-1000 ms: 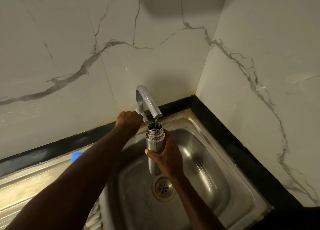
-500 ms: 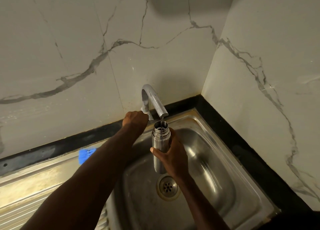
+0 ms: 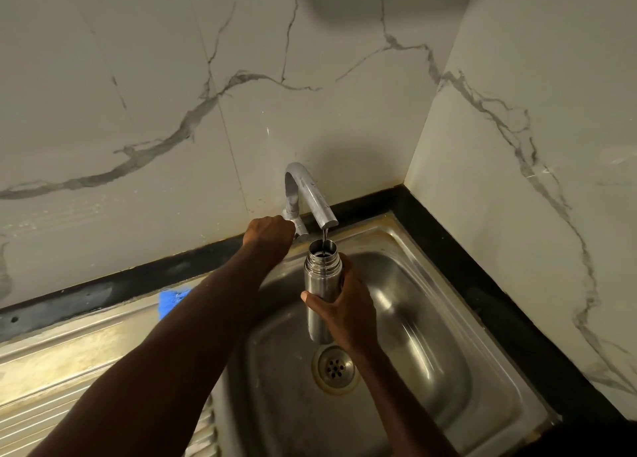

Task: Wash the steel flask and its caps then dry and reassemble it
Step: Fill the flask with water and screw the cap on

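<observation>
- The steel flask (image 3: 322,284) stands upright with its long axis vertical, its open threaded mouth right under the spout of the tap (image 3: 312,194), with a small gap between them. A thin stream drops straight into the opening.
- The right hand (image 3: 346,306) grips the flask about mid-body, fingers wrapped round the far side at 3 o'clock and the thumb pressed across the near face at 9 o'clock. The base hangs over the drain (image 3: 333,367), clear of the basin floor.
- The left hand (image 3: 270,231) is curled round the tap's handle at 9 o'clock from the flask mouth; I cannot see the fingertips themselves.
- To my eye this is the filling step of the rinse. Whichever comes next, shutting off the water or tipping the flask, the right hand carries the flask and the left is the one on the valve.
- The flask is a slim brushed-metal cylinder, smooth below, ribbed with threads at the neck, probably slippery when wet.
- The sink (image 3: 465,318) is dull stainless steel with rounded corners and a ridged draining board at 8 o'clock. No caps are in sight.
- The walls are glossy veined marble-look tile over a black upstand.
</observation>
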